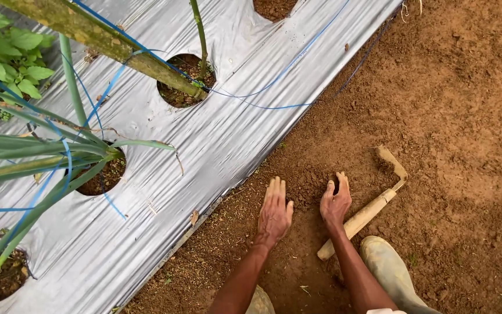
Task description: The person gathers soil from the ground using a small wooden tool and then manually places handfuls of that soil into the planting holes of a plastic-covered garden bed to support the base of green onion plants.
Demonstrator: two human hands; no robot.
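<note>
Silver plastic mulch sheet [216, 139] covers the raised bed, cut with round planting holes; long green leaves [36, 157] spread from the plant in the hole at its left side, a mossy wooden stake [106, 43] slants across its upper part, and thin blue strings [262, 87] run over it. Just off the sheet's lower edge lies bare reddish-brown soil [466, 104]. On that soil, near the sheet's edge, the left hand [274, 212] lies flat, palm down, fingers straight and together, gripping nothing. A small mound of loose earth [306, 186] sits between the two hands. Further from the sheet, the right hand [336, 200] presses on the soil with fingers bent, empty as far as the view shows, though its fingertips seem partly sunk in the dirt. Beyond it, still further from the sheet, a small hand hoe [367, 212] with a pale wooden handle lies on the ground, its handle just beside the right wrist, its soiled blade pointing away. A muddy rubber boot [390, 270] stands below the hoe.
</note>
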